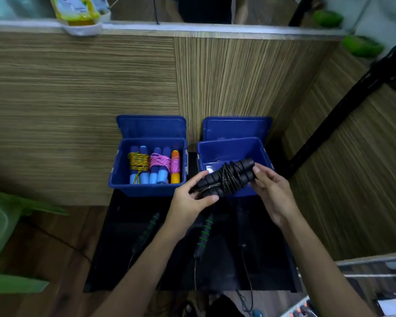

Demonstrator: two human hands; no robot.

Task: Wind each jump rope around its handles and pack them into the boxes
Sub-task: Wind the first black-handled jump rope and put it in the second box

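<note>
Both hands hold a black jump rope (225,178), its cord wound around the two foam handles, just above the near rim of the right blue box (217,148). The left hand (190,203) has its fingers (209,198) curled around the lower-left handle ends, and the right hand (272,191) pinches the upper-right ends with its fingertips. The likeliest trouble is the winding itself: a loop of cord seems to hang loose near the left hand, though the dark cord against the dark surface (124,248) makes that hard to confirm, and an untucked tail could let the coils slacken once either grip eases. The bundle also lies tilted across the box's front corner, so lowering it at this angle could catch a handle on the rim rather than seat it flat. The left blue box (121,177) already holds a yellow-corded rope (137,161), a pink-corded rope with blue handles (160,163) and another with an orange handle (175,167), side by side. A green-striped rope (204,236) lies unwound on the surface beneath the forearms, where a dropping wrist could snag its cord.
</note>
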